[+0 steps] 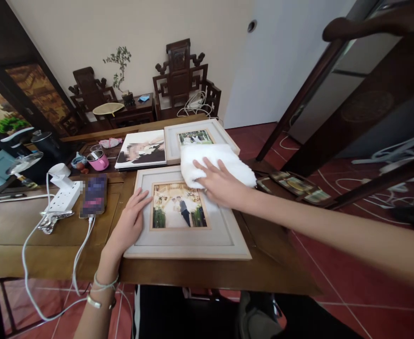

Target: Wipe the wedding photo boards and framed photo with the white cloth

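A light-wood picture frame (189, 252) lies flat near the table's front edge, with a wedding photo (178, 207) inside a pale mat. My left hand (131, 221) rests on its left side, fingers stretched over the border and reaching the mat. Over the frame's upper right, my right hand (219, 181) presses down on a folded white towel (224, 160), its fingers bent into the cloth. The towel covers that corner and part of a second frame (171, 136) lying behind. To the left of that second frame is a white-edged photo panel (145, 148).
On the table's left are a power strip (65, 195), a phone (93, 197) on a white cable (81, 249), a pink cup (99, 161) and a glass-like lid. A dark wooden chair (298, 113) stands right. Carved chairs and a potted tree (122, 70) are along the wall.
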The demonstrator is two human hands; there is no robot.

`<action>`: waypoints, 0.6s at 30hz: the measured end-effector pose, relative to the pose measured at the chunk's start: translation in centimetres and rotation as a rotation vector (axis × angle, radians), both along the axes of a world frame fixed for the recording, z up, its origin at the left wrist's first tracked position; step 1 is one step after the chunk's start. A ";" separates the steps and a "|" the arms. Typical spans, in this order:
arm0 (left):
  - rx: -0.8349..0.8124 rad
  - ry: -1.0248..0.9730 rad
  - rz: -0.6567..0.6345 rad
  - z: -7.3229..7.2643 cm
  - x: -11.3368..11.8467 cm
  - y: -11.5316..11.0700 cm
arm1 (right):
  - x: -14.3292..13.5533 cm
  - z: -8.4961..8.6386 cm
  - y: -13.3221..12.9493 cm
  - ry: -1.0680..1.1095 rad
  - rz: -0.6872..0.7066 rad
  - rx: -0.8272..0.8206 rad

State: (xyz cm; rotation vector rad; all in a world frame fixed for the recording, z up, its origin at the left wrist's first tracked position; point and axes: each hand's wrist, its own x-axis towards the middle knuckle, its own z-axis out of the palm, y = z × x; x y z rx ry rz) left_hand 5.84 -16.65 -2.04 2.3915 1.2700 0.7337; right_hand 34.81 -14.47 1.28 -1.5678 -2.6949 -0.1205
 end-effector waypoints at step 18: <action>0.055 -0.021 0.011 -0.2 0.2 0.0 | -4.0 1.0 -12.2 0.038 0.080 -0.374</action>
